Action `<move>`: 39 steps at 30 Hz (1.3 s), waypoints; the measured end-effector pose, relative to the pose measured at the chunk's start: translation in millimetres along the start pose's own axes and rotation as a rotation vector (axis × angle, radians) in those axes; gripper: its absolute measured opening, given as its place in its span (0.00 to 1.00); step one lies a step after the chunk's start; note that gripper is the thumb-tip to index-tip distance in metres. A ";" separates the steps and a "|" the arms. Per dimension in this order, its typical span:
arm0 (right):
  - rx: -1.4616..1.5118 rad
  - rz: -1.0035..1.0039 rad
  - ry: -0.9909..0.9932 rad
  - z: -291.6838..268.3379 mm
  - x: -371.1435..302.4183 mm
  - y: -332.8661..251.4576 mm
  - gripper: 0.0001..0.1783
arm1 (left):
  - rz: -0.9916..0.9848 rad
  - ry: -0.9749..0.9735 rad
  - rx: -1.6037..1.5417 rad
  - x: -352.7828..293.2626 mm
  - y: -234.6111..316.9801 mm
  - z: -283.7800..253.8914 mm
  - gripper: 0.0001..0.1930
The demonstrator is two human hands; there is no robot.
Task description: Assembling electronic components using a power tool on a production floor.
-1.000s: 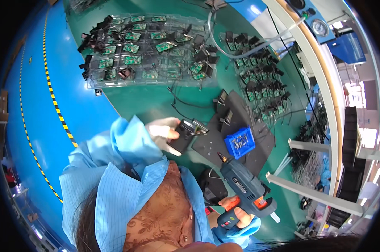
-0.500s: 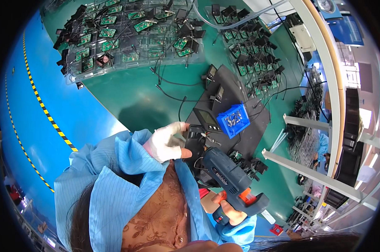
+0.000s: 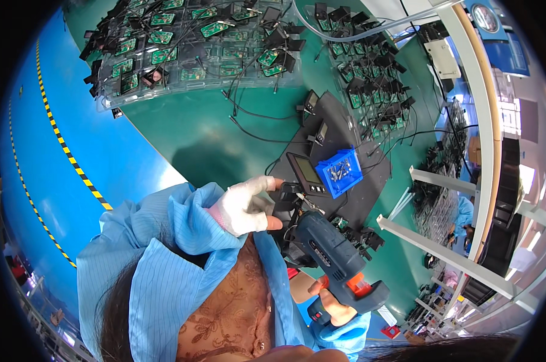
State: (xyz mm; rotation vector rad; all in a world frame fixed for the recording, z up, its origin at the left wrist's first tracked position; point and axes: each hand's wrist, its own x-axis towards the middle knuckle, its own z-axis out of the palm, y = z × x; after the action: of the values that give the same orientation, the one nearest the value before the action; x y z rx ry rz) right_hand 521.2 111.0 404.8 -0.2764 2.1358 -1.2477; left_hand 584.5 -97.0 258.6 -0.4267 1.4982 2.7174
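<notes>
My left hand [image 3: 245,207], in a white glove with bare fingertips, grips a black plastic housing [image 3: 288,196] by its left side, fingers and thumb curled around it. Wrapped round the handle of a dark grey-blue cordless screwdriver [image 3: 330,247] with orange parts is my right hand [image 3: 333,306]. The tool's nose points at the housing's near end; whether the tip touches it I cannot tell. Just beyond the housing lies a black display unit [image 3: 307,172] with a row of buttons. A blue bin [image 3: 338,174] of small metal parts stands beside that unit.
A dark mat [image 3: 372,184] lies on the green table [image 3: 194,120]. At the back, clear trays [image 3: 182,90] hold several green circuit boards with black cables. More boards fill trays [image 3: 375,90] at the back right. A white frame post [image 3: 478,120] rises on the right.
The housing has turned in my left hand and now looks shorter and more tilted. My right hand still holds the screwdriver near it. The whole view has shifted slightly.
</notes>
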 end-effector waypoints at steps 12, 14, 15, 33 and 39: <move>-0.252 -0.091 -0.016 -2.9 -2.4 3.9 0.07 | -0.018 0.020 -0.015 -4.2 5.1 4.1 0.31; -0.351 -0.168 -0.066 -9.7 -2.1 4.6 0.07 | -0.020 0.008 -0.011 -4.0 6.2 3.4 0.30; -0.449 -0.245 -0.117 -11.7 -2.4 5.1 0.07 | -0.021 -0.005 -0.008 -3.5 7.2 3.1 0.30; -0.288 -0.137 -0.083 -7.9 -4.0 8.0 0.13 | -0.058 0.014 -0.040 -3.3 11.9 7.9 0.31; -0.793 -0.562 -0.261 -30.9 -3.2 26.6 0.07 | -0.013 0.029 -0.003 -2.7 9.3 8.2 0.31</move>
State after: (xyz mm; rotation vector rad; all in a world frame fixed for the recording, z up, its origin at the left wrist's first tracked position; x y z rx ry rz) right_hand 508.1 148.3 394.5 -1.3657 2.2855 -0.5002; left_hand 583.9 -94.9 271.1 -0.4753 1.4933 2.7157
